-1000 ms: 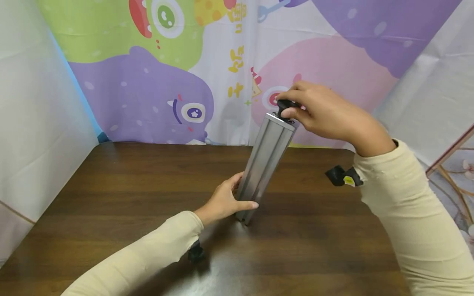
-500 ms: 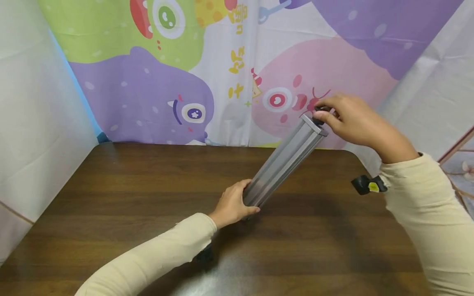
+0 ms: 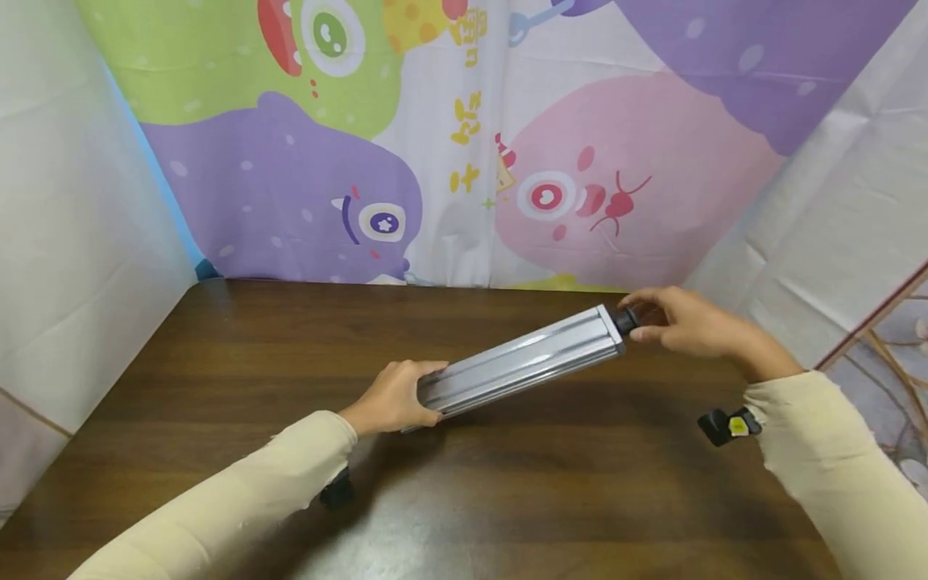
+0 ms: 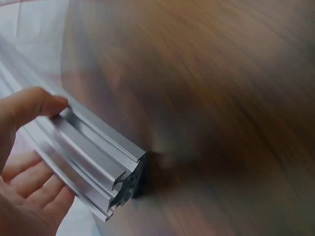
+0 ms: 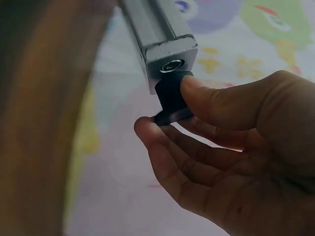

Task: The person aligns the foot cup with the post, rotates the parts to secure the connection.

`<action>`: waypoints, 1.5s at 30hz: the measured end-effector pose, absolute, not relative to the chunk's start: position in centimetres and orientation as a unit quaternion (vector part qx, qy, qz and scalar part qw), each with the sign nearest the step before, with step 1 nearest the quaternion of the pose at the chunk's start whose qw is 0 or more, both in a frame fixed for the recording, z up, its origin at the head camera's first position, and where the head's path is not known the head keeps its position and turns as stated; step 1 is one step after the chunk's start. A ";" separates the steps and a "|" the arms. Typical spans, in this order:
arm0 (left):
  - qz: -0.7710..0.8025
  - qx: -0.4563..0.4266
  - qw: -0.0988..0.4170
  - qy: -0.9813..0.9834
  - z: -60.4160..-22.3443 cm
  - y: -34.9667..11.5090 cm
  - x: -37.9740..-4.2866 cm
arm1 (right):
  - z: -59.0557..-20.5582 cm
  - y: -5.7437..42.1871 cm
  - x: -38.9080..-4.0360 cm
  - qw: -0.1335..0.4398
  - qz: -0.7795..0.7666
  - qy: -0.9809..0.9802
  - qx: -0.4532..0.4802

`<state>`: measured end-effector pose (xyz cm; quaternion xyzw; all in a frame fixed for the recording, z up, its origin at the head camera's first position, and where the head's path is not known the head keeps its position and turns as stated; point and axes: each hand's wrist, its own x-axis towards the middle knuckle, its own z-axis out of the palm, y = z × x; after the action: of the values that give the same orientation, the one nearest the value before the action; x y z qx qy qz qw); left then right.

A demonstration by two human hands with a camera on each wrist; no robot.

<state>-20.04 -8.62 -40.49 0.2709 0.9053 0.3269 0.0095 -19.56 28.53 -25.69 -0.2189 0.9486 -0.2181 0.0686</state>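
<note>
A silver aluminium profile (image 3: 522,362) slants low over the table, its right end raised. My left hand (image 3: 395,395) grips it near the lower left end, thumb on one side and fingers on the other. In the left wrist view that end of the profile (image 4: 88,152) shows open slots, with the thumb pressing into a groove. At the other end a plate carries a black knob (image 3: 625,321). My right hand (image 3: 681,322) pinches this knob between thumb and fingers; the right wrist view shows the knob (image 5: 172,96) beside a round metal screw head (image 5: 172,66).
The profile is over a dark brown wooden table (image 3: 551,491). A cloth backdrop (image 3: 464,234) with cartoon monsters hangs along its back edge, and white fabric (image 3: 72,201) closes off the left side. Small black devices (image 3: 718,427) stick out from both wrists.
The profile has swung down from steeply upright to nearly level, its knob end moving right and lower. My right hand came down with the knob; my left hand has shifted left.
</note>
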 end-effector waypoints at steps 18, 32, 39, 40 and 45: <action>0.236 0.318 0.060 0.916 -40.6 -14.5 -19.6 | -40.6 26.7 -16.9 0.071 -0.254 0.941 -0.213; 0.237 0.330 0.057 0.912 -41.0 -14.1 -20.2 | -41.9 26.9 -17.2 0.020 -0.233 0.946 -0.225; 0.239 0.328 0.062 0.912 -40.9 -14.2 -20.0 | -41.8 26.8 -17.2 0.030 -0.235 0.946 -0.221; 0.239 0.327 0.062 0.912 -40.9 -14.2 -20.0 | -41.8 26.8 -17.2 0.031 -0.235 0.946 -0.221; 0.233 0.329 0.058 0.913 -40.9 -14.3 -20.0 | -41.7 26.8 -17.2 0.036 -0.230 0.947 -0.223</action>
<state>-20.00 -14.28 -40.88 0.3285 0.9134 0.2333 0.0579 -17.24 26.82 -41.75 -0.2228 0.9468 -0.2296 0.0356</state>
